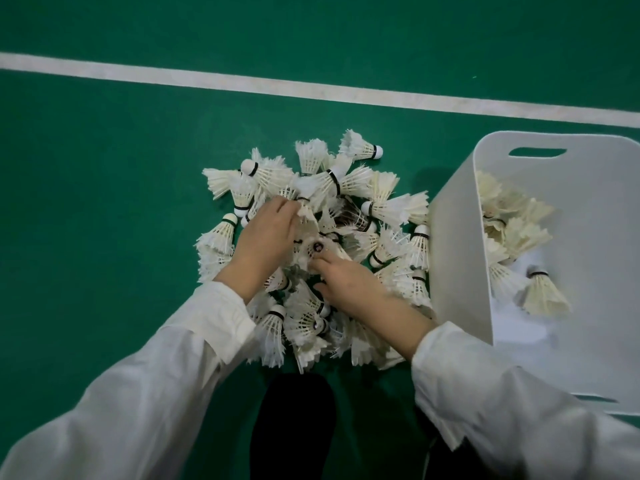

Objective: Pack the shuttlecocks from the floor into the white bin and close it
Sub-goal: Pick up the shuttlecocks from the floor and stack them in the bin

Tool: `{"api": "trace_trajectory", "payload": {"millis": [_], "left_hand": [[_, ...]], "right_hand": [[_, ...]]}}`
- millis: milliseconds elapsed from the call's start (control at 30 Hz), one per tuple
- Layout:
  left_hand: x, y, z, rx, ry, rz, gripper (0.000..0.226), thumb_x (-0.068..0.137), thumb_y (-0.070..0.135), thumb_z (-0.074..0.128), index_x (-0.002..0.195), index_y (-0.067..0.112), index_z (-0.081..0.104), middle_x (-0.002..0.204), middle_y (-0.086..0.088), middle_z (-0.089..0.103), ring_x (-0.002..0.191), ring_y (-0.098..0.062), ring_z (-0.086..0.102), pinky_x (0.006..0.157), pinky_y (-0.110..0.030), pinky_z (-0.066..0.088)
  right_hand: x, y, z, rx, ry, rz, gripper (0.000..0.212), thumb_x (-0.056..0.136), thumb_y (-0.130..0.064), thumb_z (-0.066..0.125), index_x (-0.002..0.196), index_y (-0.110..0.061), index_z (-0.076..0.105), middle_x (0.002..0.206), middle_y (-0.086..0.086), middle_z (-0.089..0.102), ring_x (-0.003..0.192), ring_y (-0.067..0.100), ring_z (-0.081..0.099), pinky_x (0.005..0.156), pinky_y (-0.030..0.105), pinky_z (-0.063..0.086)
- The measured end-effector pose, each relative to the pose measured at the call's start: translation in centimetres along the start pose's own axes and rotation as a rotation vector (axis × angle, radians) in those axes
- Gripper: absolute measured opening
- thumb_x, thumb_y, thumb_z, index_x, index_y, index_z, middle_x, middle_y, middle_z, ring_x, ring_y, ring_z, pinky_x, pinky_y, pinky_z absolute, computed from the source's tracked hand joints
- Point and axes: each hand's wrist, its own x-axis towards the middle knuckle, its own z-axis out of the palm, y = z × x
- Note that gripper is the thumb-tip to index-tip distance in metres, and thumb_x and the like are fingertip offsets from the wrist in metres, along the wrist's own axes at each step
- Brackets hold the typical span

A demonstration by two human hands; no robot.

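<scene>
Far left: green floor (pixel 86 202) crossed by a white line (pixel 207 79), cut off at both frame edges. Near left: a white sleeve (pixel 138 375), running out of view.

Mid-scene, on the floor: pile of shuttlecocks (pixel 381 202). Over its left part, left hand (pixel 268 233), palm down, fingers curled, gripping a shuttlecock (pixel 306 221); fingertips partly lost among feathers. Just right, right hand (pixel 346 280) dug into the same pile, fingertips buried; grasping or only pressing, impossible to tell. Much of the near pile hidden under both arms.

Near centre: a dark shape (pixel 294 427), too dim to identify.

Right: white bin (pixel 457 237), open-topped, touching the pile, cut off by the right edge, with loose shuttlecocks (pixel 512 233) inside.
</scene>
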Motion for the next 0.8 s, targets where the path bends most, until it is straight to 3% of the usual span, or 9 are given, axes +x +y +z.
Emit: {"api": "trace_trajectory", "payload": {"millis": [100,167,233,300,400,500,600,667,800], "left_hand": [[-0.3,0.3,-1.4,-0.114,0.092,-0.034,0.027,0.097,0.014,0.04,0.117,0.003,0.055,0.108,-0.008,0.056,0.094,-0.021,0.054,0.082,-0.029,0.042],[-0.9,0.5,-2.4,-0.155,0.1,-0.1,0.024,0.097,0.013,0.039,0.118,0.008,0.048,0.091,-0.004,0.058,0.076,-0.019,0.055,0.067,-0.033,0.044],[-1.6,0.6,-3.1,-0.185,0.077,-0.166,0.013,0.095,0.009,0.038,0.107,0.014,0.039,0.075,-0.005,0.055,0.057,-0.02,0.048,0.052,-0.035,0.039],[-2.4,0.6,-3.3,-0.168,0.018,-0.186,0.013,0.093,0.003,0.038,0.095,0.016,0.039,0.085,-0.006,0.052,0.064,-0.02,0.049,0.056,-0.033,0.039],[-3.3,0.0,-2.7,-0.205,-0.076,-0.224,0.018,0.088,-0.002,0.04,0.088,0.006,0.056,0.109,-0.007,0.047,0.092,-0.02,0.052,0.076,-0.022,0.037],[-3.9,-0.1,-2.6,-0.264,-0.139,-0.297,0.025,0.09,0.008,0.041,0.103,0.01,0.062,0.113,-0.004,0.049,0.098,-0.016,0.051,0.081,-0.021,0.035],[-4.5,0.1,-2.9,-0.357,-0.19,-0.356,0.041,0.089,0.014,0.046,0.13,0.012,0.045,0.122,-0.004,0.043,0.097,-0.013,0.05,0.084,-0.022,0.038],[-4.8,-0.3,-3.5,-0.391,-0.185,-0.391,0.044,0.086,0.012,0.052,0.129,0.013,0.043,0.116,-0.005,0.047,0.089,-0.013,0.052,0.074,-0.021,0.043],[-5.2,-2.3,-4.8,-0.239,-0.024,-0.346,0.017,0.087,0.024,0.058,0.102,0.016,0.059,0.085,-0.002,0.062,0.071,-0.015,0.058,0.059,-0.025,0.044]], "right_hand": [[0.8,0.8,0.6,0.05,0.102,0.048,0.02,0.09,-0.002,0.048,0.104,-0.004,0.062,0.11,0.008,0.059,0.09,0.027,0.063,0.078,0.037,0.055],[1.0,1.1,0.4,0.086,0.144,0.056,0.019,0.089,0.0,0.049,0.1,-0.001,0.064,0.106,0.01,0.061,0.092,0.026,0.061,0.082,0.033,0.051],[0.6,1.1,0.0,0.127,0.178,0.047,0.02,0.091,-0.003,0.047,0.102,0.001,0.064,0.109,0.013,0.061,0.098,0.027,0.058,0.087,0.033,0.046],[0.1,1.0,-0.6,0.172,0.21,0.051,0.023,0.093,-0.009,0.047,0.107,0.001,0.063,0.111,0.012,0.06,0.102,0.026,0.056,0.091,0.032,0.043],[-0.5,1.4,-1.4,0.214,0.216,0.049,0.032,0.091,-0.018,0.056,0.119,-0.003,0.057,0.117,0.01,0.056,0.109,0.023,0.052,0.098,0.03,0.039],[-0.8,1.8,-1.6,0.249,0.191,0.061,0.048,0.085,-0.024,0.065,0.127,-0.005,0.052,0.122,0.009,0.05,0.113,0.021,0.048,0.1,0.026,0.035],[-0.6,2.0,-1.5,0.238,0.188,0.133,0.045,0.085,-0.019,0.065,0.126,-0.006,0.053,0.119,0.008,0.049,0.108,0.02,0.048,0.095,0.024,0.036],[-0.5,2.1,-1.3,0.219,0.237,0.155,0.032,0.088,-0.018,0.062,0.116,-0.006,0.06,0.11,0.008,0.052,0.102,0.022,0.05,0.092,0.028,0.04],[-0.8,1.9,-0.9,0.173,0.258,0.166,0.021,0.091,-0.021,0.056,0.105,-0.008,0.066,0.102,0.006,0.055,0.097,0.02,0.052,0.082,0.026,0.042]]}}
